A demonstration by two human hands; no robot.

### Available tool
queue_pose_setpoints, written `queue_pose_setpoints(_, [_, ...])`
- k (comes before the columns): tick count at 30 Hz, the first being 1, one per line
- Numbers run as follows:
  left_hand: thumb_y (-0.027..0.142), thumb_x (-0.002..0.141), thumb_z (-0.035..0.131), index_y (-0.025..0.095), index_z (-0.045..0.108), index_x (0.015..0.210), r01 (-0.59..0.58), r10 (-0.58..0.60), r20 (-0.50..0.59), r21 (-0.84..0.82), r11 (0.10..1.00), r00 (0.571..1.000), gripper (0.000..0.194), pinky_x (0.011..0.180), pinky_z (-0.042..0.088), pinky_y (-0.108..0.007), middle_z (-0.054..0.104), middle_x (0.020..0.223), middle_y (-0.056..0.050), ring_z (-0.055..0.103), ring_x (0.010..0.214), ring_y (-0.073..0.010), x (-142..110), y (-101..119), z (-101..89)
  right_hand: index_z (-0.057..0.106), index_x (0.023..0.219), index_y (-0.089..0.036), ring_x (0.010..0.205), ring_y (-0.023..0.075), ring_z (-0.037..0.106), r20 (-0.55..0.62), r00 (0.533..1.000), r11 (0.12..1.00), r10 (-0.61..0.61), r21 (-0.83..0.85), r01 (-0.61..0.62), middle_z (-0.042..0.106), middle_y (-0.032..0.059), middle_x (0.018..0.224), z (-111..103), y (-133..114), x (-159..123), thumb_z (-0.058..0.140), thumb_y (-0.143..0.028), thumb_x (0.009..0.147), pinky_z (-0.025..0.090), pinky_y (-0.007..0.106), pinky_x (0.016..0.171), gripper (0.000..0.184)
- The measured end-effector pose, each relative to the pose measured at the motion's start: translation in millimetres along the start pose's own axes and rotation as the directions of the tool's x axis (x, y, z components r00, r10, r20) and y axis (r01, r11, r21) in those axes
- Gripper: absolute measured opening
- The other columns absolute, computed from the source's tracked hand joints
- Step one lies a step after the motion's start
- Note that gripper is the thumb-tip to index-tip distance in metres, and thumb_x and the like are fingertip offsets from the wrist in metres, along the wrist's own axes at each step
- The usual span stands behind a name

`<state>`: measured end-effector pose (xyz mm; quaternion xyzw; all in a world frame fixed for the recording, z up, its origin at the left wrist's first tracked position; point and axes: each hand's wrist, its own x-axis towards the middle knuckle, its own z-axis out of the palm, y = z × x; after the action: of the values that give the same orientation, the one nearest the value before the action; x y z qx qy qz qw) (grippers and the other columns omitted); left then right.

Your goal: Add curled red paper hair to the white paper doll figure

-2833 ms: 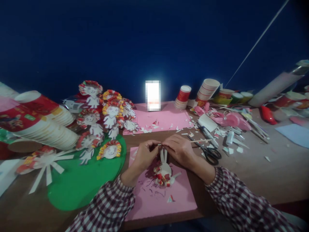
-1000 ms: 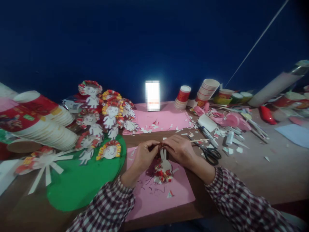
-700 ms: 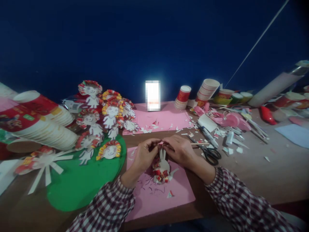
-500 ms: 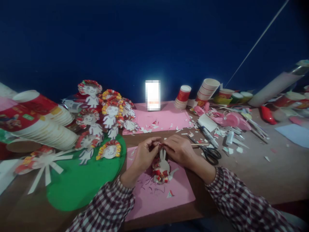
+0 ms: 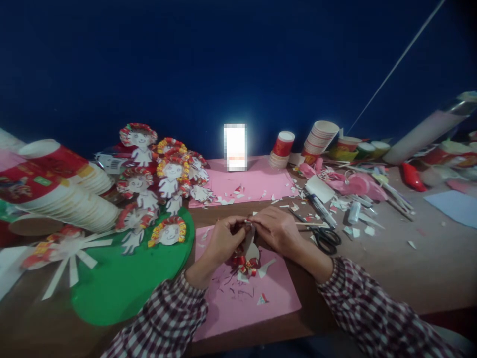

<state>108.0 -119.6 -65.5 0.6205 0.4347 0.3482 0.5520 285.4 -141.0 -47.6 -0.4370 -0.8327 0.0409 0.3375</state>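
Over the pink sheet, my left hand point(image 5: 226, 236) is closed, its fingertips pinching a strip of a cut paper cup point(image 5: 250, 248). The cup's round base and white strips hang between my hands, and its lower edge is ringed with red and yellow curls. My right hand point(image 5: 278, 229) is closed at the same strip, its fingertips meeting those of the left. A thin wooden stick point(image 5: 311, 223) sticks out to the right from under my right hand; its other end is hidden by the fingers. Black-handled scissors point(image 5: 327, 239) lie to the right.
On the left, finished paper dolls point(image 5: 172, 171) with curled hair stand by a green board point(image 5: 122, 283) and stacked paper cups point(image 5: 70, 194). A bright blurred screen point(image 5: 235, 146) stands at the back. Paper scraps, a marker point(image 5: 322, 211) and a glue bottle point(image 5: 354, 213) lie on the right.
The paper cup piece has turned and shifted slightly left and up between my fingers. My left fingertips have curled over the strip, and both hands stay in nearly the same place.
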Motion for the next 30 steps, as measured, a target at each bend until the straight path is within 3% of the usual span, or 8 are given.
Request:
queue_pose_setpoints(3, [0.018,0.074,0.057,0.014,0.068,0.081,-0.018,0.019,-0.009,0.039,0.999,1.000,0.014,0.059,0.047,-0.020,0.069,0.076,-0.004,0.061,0.066,-0.0135,0,0,-0.8,0.062,0.096,-0.018,0.083,0.0167,0.057,0.001,1.000,1.000,0.000,0.005,0.000,0.066,0.0052,0.088,-1,0,0,0.049,-0.021,0.089,0.044,0.029,0.077,0.015])
queue_pose_setpoints(18, [0.021,0.072,0.058,0.014,0.064,0.078,-0.001,0.002,-0.028,0.043,0.999,1.000,0.011,0.055,0.044,-0.019,0.064,0.068,-0.001,0.056,0.059,-0.0109,-2,5,-0.8,0.063,0.096,-0.018,0.083,0.0160,0.057,-0.006,1.000,1.000,-0.015,0.022,0.016,0.066,0.0049,0.088,-2,-2,2,0.049,-0.021,0.089,0.045,0.029,0.077,0.016])
queue_pose_setpoints(23, [0.039,0.079,0.056,0.014,0.064,0.073,0.034,-0.032,-0.046,0.044,0.998,0.998,0.027,0.049,0.041,-0.019,0.062,0.061,-0.001,0.053,0.052,-0.0105,-3,12,-0.8,0.063,0.093,-0.018,0.081,0.0163,0.057,0.012,1.000,1.000,-0.021,0.012,0.021,0.066,0.0054,0.086,-3,-2,2,0.048,-0.021,0.090,0.045,0.029,0.076,0.016])
queue_pose_setpoints(30, [0.038,0.079,0.056,0.013,0.069,0.076,-0.001,0.007,-0.072,0.083,0.997,0.997,0.028,0.055,0.044,-0.021,0.067,0.068,-0.003,0.058,0.059,-0.0126,-2,12,-0.4,0.062,0.100,-0.019,0.084,0.0169,0.057,0.016,1.000,0.999,-0.011,0.036,0.010,0.066,0.0052,0.090,-1,-1,2,0.048,-0.021,0.090,0.045,0.030,0.078,0.018])
